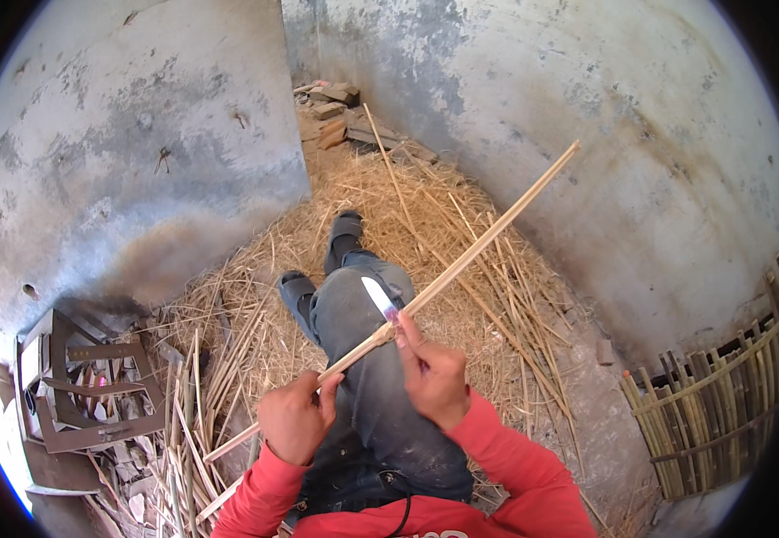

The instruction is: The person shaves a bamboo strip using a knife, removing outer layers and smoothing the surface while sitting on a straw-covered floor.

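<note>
Left hand (295,417) clenched on the low end of the strip (461,260), right hand (431,375) gripping the knife (380,300) with its blade on it, the strip running past the lap toward two o'clock over straw (425,202).

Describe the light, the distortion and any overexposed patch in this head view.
Head view: hard daylight, sharp on the hands and the bamboo strip; fisheye bends the concrete wall and leaves black corners; the lower left rim beside the metal frame is blown out white; the knife blade glints.
</note>
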`<action>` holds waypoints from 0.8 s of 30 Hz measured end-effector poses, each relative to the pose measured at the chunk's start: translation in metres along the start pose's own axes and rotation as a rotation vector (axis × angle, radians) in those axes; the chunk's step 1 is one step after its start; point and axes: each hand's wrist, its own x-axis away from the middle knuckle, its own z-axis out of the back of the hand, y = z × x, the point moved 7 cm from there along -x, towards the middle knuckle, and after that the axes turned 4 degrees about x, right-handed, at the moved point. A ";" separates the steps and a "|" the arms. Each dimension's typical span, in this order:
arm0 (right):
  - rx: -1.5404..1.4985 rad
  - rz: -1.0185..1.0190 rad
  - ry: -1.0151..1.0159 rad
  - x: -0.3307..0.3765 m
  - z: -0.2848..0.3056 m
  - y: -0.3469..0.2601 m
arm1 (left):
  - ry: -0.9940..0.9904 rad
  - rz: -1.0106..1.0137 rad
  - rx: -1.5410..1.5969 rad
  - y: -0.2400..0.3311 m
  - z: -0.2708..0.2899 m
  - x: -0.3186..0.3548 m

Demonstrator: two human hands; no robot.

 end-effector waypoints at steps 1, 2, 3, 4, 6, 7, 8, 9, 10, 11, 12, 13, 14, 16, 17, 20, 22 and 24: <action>-0.024 0.072 -0.021 0.006 -0.005 -0.008 | -0.002 0.016 -0.007 0.000 0.001 -0.002; -0.104 -0.019 -0.104 0.005 -0.005 -0.005 | -0.001 0.019 -0.005 -0.002 0.001 0.000; -0.103 -0.018 -0.108 0.003 -0.003 -0.004 | -0.002 0.023 0.014 -0.005 -0.001 0.002; -0.232 -0.104 -0.204 0.003 -0.009 0.002 | -0.003 0.027 0.033 -0.008 -0.002 0.004; -0.355 -0.196 -0.301 0.002 -0.014 0.007 | 0.000 0.023 0.027 -0.011 -0.006 0.005; -0.445 -0.259 -0.307 0.001 -0.013 0.009 | 0.003 0.016 0.017 -0.011 -0.006 0.006; -0.539 -0.322 -0.313 0.000 -0.014 0.010 | 0.004 0.019 0.017 -0.012 -0.006 0.005; -0.538 -0.321 -0.316 -0.004 -0.012 0.009 | 0.009 0.010 0.009 -0.011 -0.005 0.005; -0.428 -0.248 -0.226 -0.010 -0.002 0.007 | 0.014 0.000 0.000 -0.010 -0.003 0.005; -0.319 -0.177 -0.138 -0.016 0.007 0.003 | 0.014 0.005 -0.001 -0.011 -0.002 0.005; -0.321 -0.177 -0.142 -0.020 0.007 -0.001 | 0.017 0.004 0.018 -0.010 -0.001 0.004; -0.243 -0.080 -0.122 -0.027 0.011 -0.012 | 0.021 0.003 0.038 -0.009 0.000 0.004; -0.162 0.019 -0.097 -0.031 0.015 -0.021 | 0.020 0.002 0.038 -0.008 0.001 0.003; -0.124 0.144 -0.050 -0.033 0.010 -0.031 | 0.019 -0.007 0.021 -0.006 0.002 0.002; -0.084 0.270 -0.004 -0.032 0.009 -0.040 | 0.019 -0.009 0.024 -0.006 0.002 0.002; -0.003 0.280 0.034 -0.027 0.005 -0.040 | 0.017 -0.033 -0.022 -0.005 0.000 0.003; -0.010 0.257 0.025 -0.027 0.004 -0.040 | 0.021 -0.018 -0.042 -0.006 0.000 0.005; -0.016 0.235 0.015 -0.025 0.004 -0.040 | 0.015 -0.001 -0.026 -0.009 -0.001 0.006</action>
